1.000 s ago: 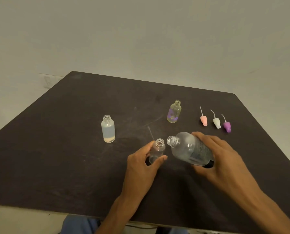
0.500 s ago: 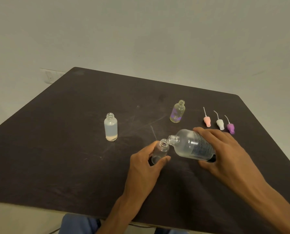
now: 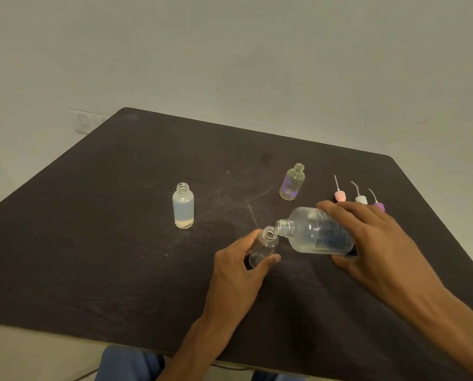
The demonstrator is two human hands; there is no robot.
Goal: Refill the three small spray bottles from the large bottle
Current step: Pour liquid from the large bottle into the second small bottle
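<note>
My left hand point(image 3: 236, 270) grips a small clear bottle point(image 3: 264, 246) that stands open-necked and slightly tilted on the dark table point(image 3: 92, 243). My right hand point(image 3: 367, 243) holds the large clear bottle point(image 3: 312, 233) tipped on its side, its open mouth touching the small bottle's rim. A second small bottle point(image 3: 183, 205), filled with cloudy liquid, stands uncapped to the left. A third small bottle point(image 3: 292, 185), nearly empty with a purple tint, stands uncapped behind the large one.
Three spray tops lie in a row at the right: pink point(image 3: 339, 194), white point(image 3: 360, 198) and purple point(image 3: 379, 205), the purple one partly behind my right hand. A wall socket point(image 3: 85, 122) shows past the table's far left corner.
The large bottle has tipped further toward horizontal and its mouth has come down onto the small bottle's rim. My left hand has kept its hold on the small bottle.
</note>
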